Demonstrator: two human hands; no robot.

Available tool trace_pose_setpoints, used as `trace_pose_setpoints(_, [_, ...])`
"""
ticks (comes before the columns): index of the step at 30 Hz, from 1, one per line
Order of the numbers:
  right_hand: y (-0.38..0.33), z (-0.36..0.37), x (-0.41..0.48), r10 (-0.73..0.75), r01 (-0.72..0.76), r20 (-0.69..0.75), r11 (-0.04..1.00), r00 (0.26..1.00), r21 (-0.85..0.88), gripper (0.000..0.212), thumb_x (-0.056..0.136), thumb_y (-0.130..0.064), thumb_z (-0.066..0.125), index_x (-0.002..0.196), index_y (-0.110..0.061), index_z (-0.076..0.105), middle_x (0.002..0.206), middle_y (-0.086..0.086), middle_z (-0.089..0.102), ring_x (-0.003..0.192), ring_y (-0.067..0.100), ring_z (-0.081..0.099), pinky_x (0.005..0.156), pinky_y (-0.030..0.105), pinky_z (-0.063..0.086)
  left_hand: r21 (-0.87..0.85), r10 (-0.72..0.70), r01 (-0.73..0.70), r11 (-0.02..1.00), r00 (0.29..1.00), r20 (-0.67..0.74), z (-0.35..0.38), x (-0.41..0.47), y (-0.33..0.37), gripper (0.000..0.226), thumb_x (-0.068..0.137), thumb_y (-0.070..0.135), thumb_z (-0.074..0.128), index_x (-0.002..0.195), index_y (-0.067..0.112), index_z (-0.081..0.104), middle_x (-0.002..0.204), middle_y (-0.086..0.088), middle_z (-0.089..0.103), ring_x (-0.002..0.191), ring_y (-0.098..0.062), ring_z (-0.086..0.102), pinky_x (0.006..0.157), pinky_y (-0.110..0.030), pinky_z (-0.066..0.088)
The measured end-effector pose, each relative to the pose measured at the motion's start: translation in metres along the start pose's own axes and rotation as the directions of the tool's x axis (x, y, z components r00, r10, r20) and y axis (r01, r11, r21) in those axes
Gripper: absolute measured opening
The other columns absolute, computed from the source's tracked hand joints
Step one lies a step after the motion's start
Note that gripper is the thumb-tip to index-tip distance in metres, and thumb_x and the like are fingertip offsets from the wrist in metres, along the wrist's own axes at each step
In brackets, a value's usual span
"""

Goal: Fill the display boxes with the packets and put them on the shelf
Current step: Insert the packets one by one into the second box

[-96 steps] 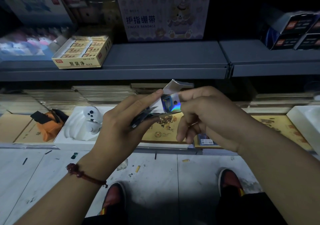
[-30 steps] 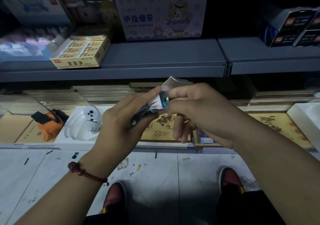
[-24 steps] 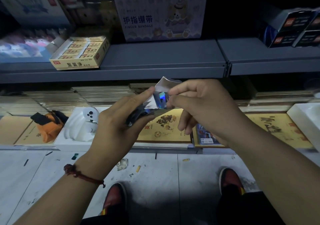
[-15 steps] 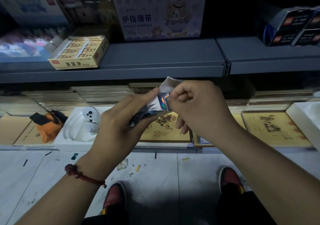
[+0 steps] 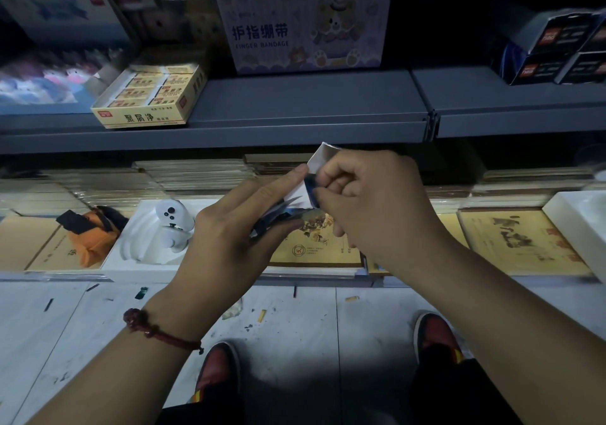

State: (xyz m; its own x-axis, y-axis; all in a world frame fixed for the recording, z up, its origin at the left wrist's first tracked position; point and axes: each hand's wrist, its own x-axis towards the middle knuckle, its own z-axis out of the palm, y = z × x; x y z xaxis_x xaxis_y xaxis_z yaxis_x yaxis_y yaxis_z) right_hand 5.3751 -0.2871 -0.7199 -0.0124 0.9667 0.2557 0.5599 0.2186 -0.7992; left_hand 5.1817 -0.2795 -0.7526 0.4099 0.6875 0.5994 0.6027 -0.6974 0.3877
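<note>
A small flat cardboard display box [image 5: 303, 192], white inside with a dark blue outside, hangs in the air between my hands below the grey shelf [image 5: 295, 110]. My left hand [image 5: 229, 241] holds its lower dark part between straight fingers and thumb. My right hand [image 5: 370, 201] has curled fingers and pinches the box's white upper flap at its right edge. Most of the box is hidden behind my hands. No packets show.
A yellow box of erasers [image 5: 147, 100] and a finger bandage box [image 5: 305, 24] stand on the grey shelf, dark boxes [image 5: 557, 51] at its right. Below lie stacked books [image 5: 314, 247], a white tray with a controller [image 5: 170, 224] and an orange item [image 5: 95, 234].
My right hand has closed further over the box's flap and folded it down. The shiny patch that showed earlier is now hidden. My left hand has barely moved.
</note>
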Motion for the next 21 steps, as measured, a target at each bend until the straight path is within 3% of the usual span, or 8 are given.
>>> trace_pose_setpoints(3, [-0.002,0.004,-0.001,-0.155,0.145,-0.046,0.974,0.987,-0.176,0.013,0.087,-0.007,0.074,0.076,-0.013,0.073,0.063,-0.002,0.063,0.056,0.01,0.059,0.057,0.034,0.054,-0.005,-0.016,0.016,1.0,1.0,-0.011,0.0,0.001,0.0,0.063,0.083,0.015,0.082,0.14,0.014,0.056,0.114,0.0,0.068,0.098,-0.012,0.064,0.086,-0.02,0.052])
trace_pose_setpoints(6, [-0.003,0.006,0.0,-0.209,0.185,-0.08,0.954,0.975,-0.236,0.014,0.086,-0.007,0.074,0.075,-0.016,0.074,0.07,-0.004,0.057,0.058,0.005,0.05,0.056,0.026,0.048,-0.01,-0.041,0.041,0.999,0.999,-0.006,0.001,0.0,0.001,0.068,0.082,0.018,0.084,0.143,0.021,0.053,0.113,0.009,0.066,0.098,0.0,0.061,0.087,-0.012,0.047])
trace_pose_setpoints(9, [-0.003,0.005,0.0,-0.227,0.194,-0.114,0.949,0.967,-0.249,0.015,0.084,-0.006,0.073,0.073,-0.018,0.075,0.067,-0.006,0.057,0.058,0.008,0.05,0.054,0.02,0.041,-0.113,-0.269,0.269,0.956,0.963,0.015,0.0,0.0,0.001,0.087,0.077,0.037,0.083,0.148,0.047,0.033,0.112,0.033,0.054,0.099,0.02,0.053,0.085,0.001,0.04])
trace_pose_setpoints(10, [-0.004,0.005,0.001,-0.248,0.211,-0.122,0.944,0.961,-0.252,0.015,0.083,-0.006,0.073,0.073,-0.018,0.075,0.066,-0.007,0.056,0.058,0.008,0.049,0.054,0.017,0.038,-0.128,-0.316,0.315,0.941,0.949,0.014,0.001,0.001,0.0,0.082,0.075,0.042,0.083,0.142,0.052,0.037,0.109,0.033,0.055,0.097,0.02,0.054,0.083,0.001,0.04])
trace_pose_setpoints(13, [-0.007,0.006,-0.001,-0.331,0.292,-0.117,0.92,0.936,-0.263,0.015,0.084,-0.003,0.072,0.073,-0.013,0.074,0.072,-0.003,0.056,0.056,0.005,0.04,0.055,0.018,0.036,-0.103,-0.303,0.299,0.949,0.953,-0.022,0.003,0.002,-0.001,0.043,0.074,0.042,0.083,0.103,0.049,0.053,0.095,0.019,0.062,0.088,0.011,0.06,0.072,-0.002,0.042])
trace_pose_setpoints(17, [-0.008,0.008,-0.002,-0.429,0.389,-0.068,0.866,0.901,-0.316,0.013,0.087,-0.003,0.068,0.077,-0.009,0.074,0.078,0.005,0.063,0.059,0.011,0.046,0.054,0.031,0.042,-0.122,-0.287,0.28,0.952,0.957,-0.042,0.001,0.0,-0.001,0.035,0.077,0.052,0.077,0.106,0.036,0.065,0.088,0.014,0.068,0.081,-0.004,0.065,0.068,-0.009,0.048])
trace_pose_setpoints(21, [-0.012,0.012,-0.004,-0.416,0.377,-0.058,0.868,0.907,-0.322,0.009,0.09,-0.011,0.069,0.083,-0.012,0.075,0.075,0.002,0.07,0.06,0.014,0.061,0.055,0.028,0.049,-0.217,-0.351,0.332,0.918,0.935,-0.055,-0.001,0.0,0.004,0.04,0.073,0.051,0.076,0.109,0.054,0.058,0.08,0.013,0.071,0.054,-0.009,0.067,0.053,-0.011,0.05])
